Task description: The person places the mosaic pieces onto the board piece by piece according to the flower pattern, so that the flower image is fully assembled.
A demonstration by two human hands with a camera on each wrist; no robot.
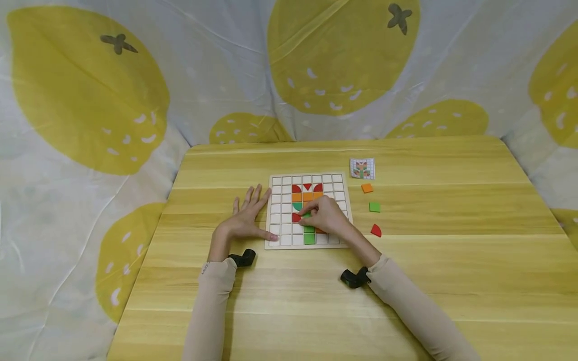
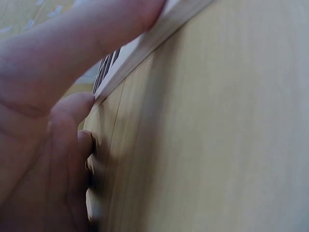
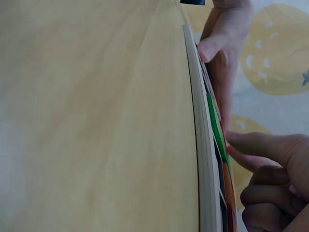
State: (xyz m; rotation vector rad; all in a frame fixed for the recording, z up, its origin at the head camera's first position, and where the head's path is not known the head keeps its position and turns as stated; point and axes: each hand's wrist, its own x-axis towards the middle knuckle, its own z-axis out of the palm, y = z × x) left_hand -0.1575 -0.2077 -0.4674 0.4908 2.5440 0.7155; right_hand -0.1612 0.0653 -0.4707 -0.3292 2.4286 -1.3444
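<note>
A square wooden grid board [image 1: 284,246] lies on the table with coloured tiles in several cells. Green squares [image 1: 309,239] line its lower middle, and orange squares [image 1: 308,197] form a row higher up. My left hand [image 1: 244,220] spreads its fingers along the board's left side, the thumb resting on the lower left corner. Over the middle of the board, my right hand [image 1: 327,215] pinches a red quarter-circle tile [image 1: 295,217] at its cell with thumb and forefinger. In the right wrist view, the other fingers [image 3: 265,212] are curled in. The right hand hides part of the pattern.
Right of the board lie a loose orange square [image 1: 367,188], a green square [image 1: 374,207] and a red quarter-circle [image 1: 376,230]. A small printed pattern card [image 1: 363,169] sits behind them. A lemon-print cloth [image 1: 226,75] hangs around the wooden table [image 1: 451,225].
</note>
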